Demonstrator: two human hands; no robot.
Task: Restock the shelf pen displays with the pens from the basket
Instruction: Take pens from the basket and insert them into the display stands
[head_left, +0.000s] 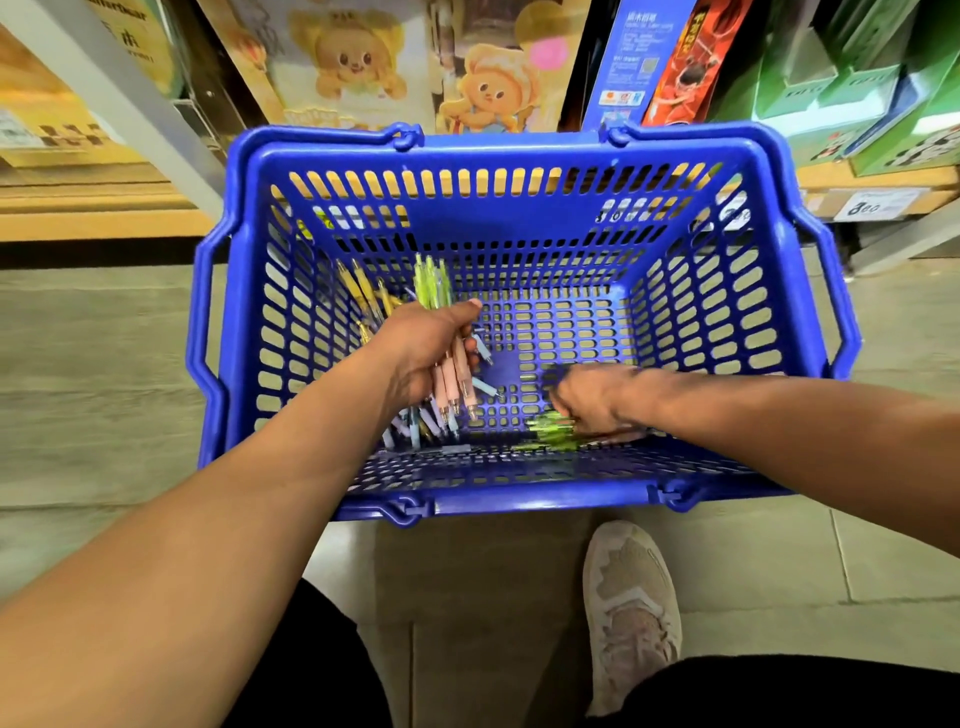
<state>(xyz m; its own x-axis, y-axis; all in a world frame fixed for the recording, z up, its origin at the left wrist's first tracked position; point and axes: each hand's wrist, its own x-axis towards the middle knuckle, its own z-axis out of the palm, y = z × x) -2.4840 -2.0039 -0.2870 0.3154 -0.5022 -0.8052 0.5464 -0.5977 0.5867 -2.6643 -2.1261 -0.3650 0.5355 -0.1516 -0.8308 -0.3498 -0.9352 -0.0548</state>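
I judge this the gathering stage: the pen displays are out of view, pens lie in the basket (519, 150), so the restocking itself looks all to do. The blue basket sits on the floor mid-frame, below the shelf (104, 228). My left grip (431, 353) is curled round a bunch of pens (456, 374), pink barrels down, green tops up. My right grip (592, 402), blurred, is on green pens (551, 435) by the near wall; whether it has closed on them I cannot tell. Yellow pens (363, 291) and pale blue pens (415, 428) lie loose at the basket's left.
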